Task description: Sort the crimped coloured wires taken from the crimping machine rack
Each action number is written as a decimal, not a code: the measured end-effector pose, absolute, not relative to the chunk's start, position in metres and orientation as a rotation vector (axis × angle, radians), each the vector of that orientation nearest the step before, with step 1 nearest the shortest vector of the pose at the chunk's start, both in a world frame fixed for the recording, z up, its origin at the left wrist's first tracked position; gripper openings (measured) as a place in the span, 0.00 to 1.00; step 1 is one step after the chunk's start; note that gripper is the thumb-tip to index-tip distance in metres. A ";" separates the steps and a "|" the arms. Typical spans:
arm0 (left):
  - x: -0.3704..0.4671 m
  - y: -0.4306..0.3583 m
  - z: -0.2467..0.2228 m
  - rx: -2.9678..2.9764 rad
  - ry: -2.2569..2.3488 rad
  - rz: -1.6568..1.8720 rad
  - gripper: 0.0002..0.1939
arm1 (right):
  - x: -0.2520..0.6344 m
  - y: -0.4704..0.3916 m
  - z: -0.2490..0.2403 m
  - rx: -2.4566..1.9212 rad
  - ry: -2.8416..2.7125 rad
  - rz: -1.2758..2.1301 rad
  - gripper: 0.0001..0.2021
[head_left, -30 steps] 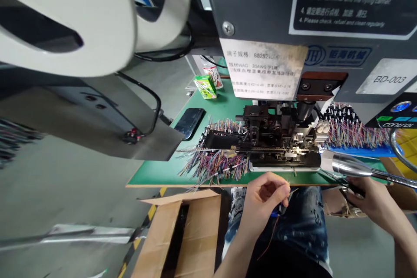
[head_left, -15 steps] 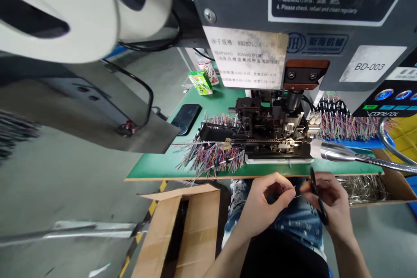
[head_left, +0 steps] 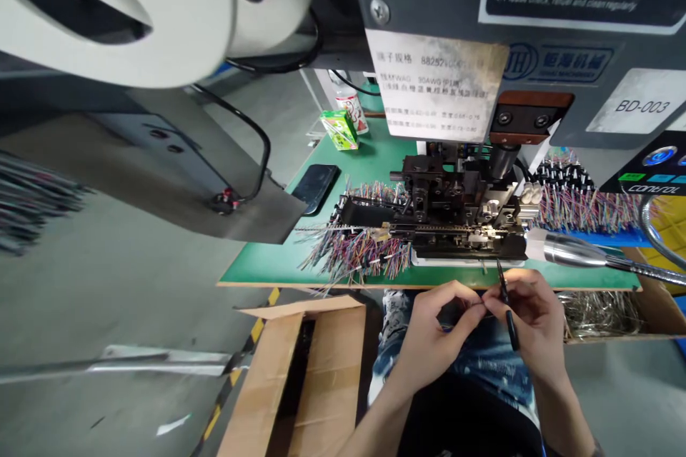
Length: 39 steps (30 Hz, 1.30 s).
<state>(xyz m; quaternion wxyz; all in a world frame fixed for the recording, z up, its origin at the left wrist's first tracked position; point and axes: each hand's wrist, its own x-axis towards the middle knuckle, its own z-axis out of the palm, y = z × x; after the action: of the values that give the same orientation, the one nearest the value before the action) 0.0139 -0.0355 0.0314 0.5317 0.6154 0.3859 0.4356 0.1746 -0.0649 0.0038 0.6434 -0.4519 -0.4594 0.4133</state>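
Observation:
Over my lap, just off the bench's front edge, my left hand (head_left: 435, 332) pinches some thin wires, barely visible, between thumb and forefinger. My right hand (head_left: 537, 325) meets it there, thumb and fingertips touching the left fingertips. Black tweezers (head_left: 511, 325) lie in the right hand, their pointed end up toward the machine. Directly ahead is the terminal crimping machine (head_left: 444, 200), a lit lamp (head_left: 568, 250) aimed at its die area. A heap of multicoloured wires (head_left: 364, 260) lies left of the die, and further wire bundles (head_left: 584, 200) are on the right.
The green bench (head_left: 257, 264) has a black phone (head_left: 316, 188) and a green box (head_left: 339, 130) on its left. An open cardboard box (head_left: 332, 371) stands below left. At right, a box holds metallic strip scrap (head_left: 600, 314). A metal guide (head_left: 230, 193) juts in from the left.
My right hand has moved left, so its fingertips now meet the left hand's. The tweezers have shifted left and turned slightly. The view has shifted a little.

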 end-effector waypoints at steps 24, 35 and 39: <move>0.011 -0.030 0.024 1.128 0.821 1.038 0.19 | 0.168 -0.050 0.003 -0.958 -1.136 0.866 0.09; 0.016 -0.031 0.034 1.283 0.976 1.164 0.09 | 0.192 -0.068 -0.010 -0.981 -1.408 1.133 0.27; 0.015 -0.032 0.036 1.350 1.004 1.189 0.08 | 0.191 -0.075 -0.014 -0.978 -1.433 1.109 0.26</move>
<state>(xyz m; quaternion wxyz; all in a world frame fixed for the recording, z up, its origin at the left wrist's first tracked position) 0.0154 -0.0323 0.0356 0.5148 0.5618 0.4178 0.4948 0.1907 -0.0750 -0.0144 0.5151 -0.4070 -0.5966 0.4617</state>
